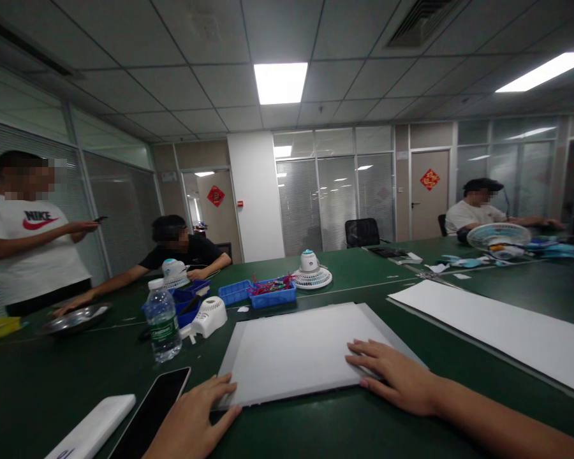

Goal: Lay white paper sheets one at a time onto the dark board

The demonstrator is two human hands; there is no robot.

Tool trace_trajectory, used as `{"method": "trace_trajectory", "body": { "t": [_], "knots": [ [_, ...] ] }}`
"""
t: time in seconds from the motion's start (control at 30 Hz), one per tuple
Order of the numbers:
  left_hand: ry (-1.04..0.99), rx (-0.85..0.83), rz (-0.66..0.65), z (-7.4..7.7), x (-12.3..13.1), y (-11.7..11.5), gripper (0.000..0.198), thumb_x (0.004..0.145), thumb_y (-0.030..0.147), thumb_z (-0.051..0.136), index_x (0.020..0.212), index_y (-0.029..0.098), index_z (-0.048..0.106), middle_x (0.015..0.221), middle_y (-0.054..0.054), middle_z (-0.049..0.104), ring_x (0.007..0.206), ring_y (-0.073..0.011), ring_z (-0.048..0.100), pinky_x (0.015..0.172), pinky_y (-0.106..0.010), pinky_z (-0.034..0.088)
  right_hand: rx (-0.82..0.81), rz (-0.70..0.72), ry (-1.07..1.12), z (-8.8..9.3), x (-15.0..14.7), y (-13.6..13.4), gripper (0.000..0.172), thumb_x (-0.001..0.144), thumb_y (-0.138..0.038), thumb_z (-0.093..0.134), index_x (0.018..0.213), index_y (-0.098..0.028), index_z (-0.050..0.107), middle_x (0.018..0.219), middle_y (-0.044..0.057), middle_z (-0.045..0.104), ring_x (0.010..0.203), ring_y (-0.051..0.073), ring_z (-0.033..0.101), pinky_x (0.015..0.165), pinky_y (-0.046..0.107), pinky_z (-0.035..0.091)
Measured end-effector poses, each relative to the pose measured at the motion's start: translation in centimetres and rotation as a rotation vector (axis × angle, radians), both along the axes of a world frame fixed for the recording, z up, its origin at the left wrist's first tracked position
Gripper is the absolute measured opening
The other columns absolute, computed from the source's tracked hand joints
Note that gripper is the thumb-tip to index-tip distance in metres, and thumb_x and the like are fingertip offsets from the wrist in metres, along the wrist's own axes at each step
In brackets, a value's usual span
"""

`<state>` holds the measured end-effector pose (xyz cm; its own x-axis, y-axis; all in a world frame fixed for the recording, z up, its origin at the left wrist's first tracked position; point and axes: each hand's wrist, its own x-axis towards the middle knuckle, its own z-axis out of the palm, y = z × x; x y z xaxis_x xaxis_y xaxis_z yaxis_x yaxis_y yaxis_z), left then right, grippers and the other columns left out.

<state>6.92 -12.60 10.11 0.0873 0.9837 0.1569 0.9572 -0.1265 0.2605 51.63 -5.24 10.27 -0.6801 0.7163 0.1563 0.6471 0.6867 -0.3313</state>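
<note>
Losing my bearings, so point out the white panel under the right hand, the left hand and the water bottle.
White panel (289, 357), head view: middle of its top face.
Left hand (194, 411), head view: back of the hand.
Water bottle (164, 330), head view: its green label.

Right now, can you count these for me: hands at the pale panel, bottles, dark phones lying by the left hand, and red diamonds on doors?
Hands at the pale panel: 2, left hand and right hand
Bottle: 1
Dark phone by the left hand: 1
Red door diamonds: 2
Total: 6
</note>
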Motion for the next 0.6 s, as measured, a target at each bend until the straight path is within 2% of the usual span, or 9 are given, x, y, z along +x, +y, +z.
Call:
{"method": "trace_trajectory", "body": {
  "t": [0.23,0.4,0.5,0.6],
  "knots": [
    [0.006,0.008,-0.004,-0.13,0.00,0.09,0.052,0.086,0.063,0.054,0.126,0.033,0.070,0.142,0.000,0.062,0.134,-0.0310,0.055,0.117,-0.051,0.039,-0.037,0.055,0.018,0.33,0.06,-0.09,0.054,0.101,-0.056,0.041,0.150,-0.034,0.046,0.159,0.007,0.041,0.148,0.029,0.034,0.122,0.053,0.021],
    [0.009,0.017,-0.009,-0.47,-0.30,0.13,0.049,0.087,0.060,0.053,0.125,0.033,0.070,0.143,0.000,0.062,0.135,-0.0307,0.055,0.116,-0.051,0.040,-0.019,0.009,-0.026,0.19,0.05,-0.15,0.055,0.100,-0.058,0.039,0.150,-0.035,0.047,0.160,0.005,0.040,0.147,0.027,0.036,0.121,0.050,0.028],
    [0.014,0.029,-0.015,-0.61,-0.38,0.27,0.050,0.087,0.060,0.054,0.126,0.032,0.070,0.142,0.000,0.062,0.134,-0.0307,0.055,0.116,-0.051,0.041,0.066,-0.044,-0.056,-0.12,-0.06,0.10,0.058,0.099,-0.061,0.038,0.149,-0.033,0.048,0.159,0.007,0.043,0.144,0.028,0.040,0.119,0.049,0.032],
    [0.018,0.024,0.010,-0.53,-0.29,0.40,0.055,0.087,0.060,0.053,0.129,0.028,0.068,0.143,-0.004,0.061,0.134,-0.0309,0.055,0.117,-0.051,0.039,0.223,-0.183,-0.057,-0.38,-0.25,0.49,0.062,0.099,-0.062,0.036,0.142,-0.023,0.058,0.145,0.014,0.058,0.133,0.032,0.053,0.113,0.052,0.039]
  ]
}}
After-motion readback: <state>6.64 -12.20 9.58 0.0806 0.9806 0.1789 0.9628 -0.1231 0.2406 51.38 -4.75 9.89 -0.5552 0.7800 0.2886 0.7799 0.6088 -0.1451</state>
